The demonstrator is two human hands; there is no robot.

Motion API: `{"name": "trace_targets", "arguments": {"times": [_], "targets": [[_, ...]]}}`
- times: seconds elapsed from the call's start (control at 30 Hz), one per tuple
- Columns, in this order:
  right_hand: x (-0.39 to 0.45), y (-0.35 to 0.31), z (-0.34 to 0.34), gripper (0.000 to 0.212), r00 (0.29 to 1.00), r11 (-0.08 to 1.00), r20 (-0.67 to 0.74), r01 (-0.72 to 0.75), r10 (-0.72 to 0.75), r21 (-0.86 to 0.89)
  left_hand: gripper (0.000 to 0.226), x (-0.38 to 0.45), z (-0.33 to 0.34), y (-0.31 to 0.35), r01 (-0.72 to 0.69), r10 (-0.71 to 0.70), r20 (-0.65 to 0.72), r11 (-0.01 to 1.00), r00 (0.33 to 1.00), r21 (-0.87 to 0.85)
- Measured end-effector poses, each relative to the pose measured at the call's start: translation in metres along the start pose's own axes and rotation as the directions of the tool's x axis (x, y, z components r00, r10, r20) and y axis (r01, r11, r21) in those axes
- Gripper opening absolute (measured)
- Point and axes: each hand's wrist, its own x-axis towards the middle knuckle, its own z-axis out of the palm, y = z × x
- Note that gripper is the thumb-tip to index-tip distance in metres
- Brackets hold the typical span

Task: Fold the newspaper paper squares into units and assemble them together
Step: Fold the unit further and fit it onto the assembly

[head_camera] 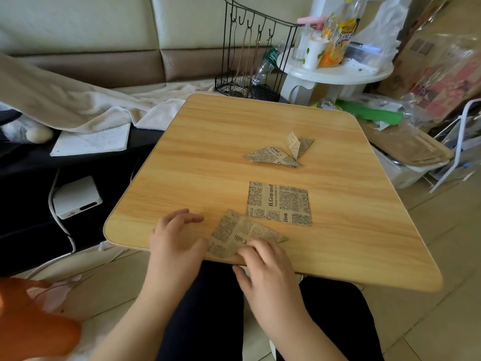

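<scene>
Hands: left hand (175, 237) relaxed, flat on woodgrain table (234, 126); right hand (265, 267) pressing creased newsprint piece (234, 234).

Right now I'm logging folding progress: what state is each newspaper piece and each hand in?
Flat newspaper square: unfolded, flat on the wooden table.
Folded units: two, finished, touching at the tips.
Piece being folded: partly folded, at the near edge.
Left hand: open, beside it.
Right hand: fingers pressing it.
</scene>
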Motion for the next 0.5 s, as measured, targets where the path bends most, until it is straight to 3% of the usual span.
{"name": "trace_targets", "arguments": {"times": [0.1, 0.3, 0.43, 0.5], "targets": [[-0.007, 0.010, -0.002, 0.008, 0.989, 0.995, -0.106, 0.100, -0.101, -0.014, 0.037, -0.013, -0.013, -0.001, -0.012, 0.006, -0.072, 0.997, 0.997, -0.082], [-0.001, 0.016, -0.006, 0.038, 0.993, 0.987, -0.004, 0.116, -0.118, -0.110, 0.038, -0.016, -0.012, -0.003, -0.024, 0.024, -0.003, 0.992, 1.000, -0.122], [-0.005, 0.018, -0.004, 0.018, 0.978, 0.983, -0.107, 0.173, -0.180, -0.064, 0.037, -0.020, -0.011, 0.000, -0.055, 0.058, 0.014, 0.990, 0.998, -0.126], [-0.008, 0.022, -0.009, 0.015, 0.976, 0.990, -0.167, 0.143, -0.142, -0.007, 0.038, -0.019, -0.013, -0.005, -0.059, 0.061, 0.015, 0.990, 0.998, -0.129]]}}
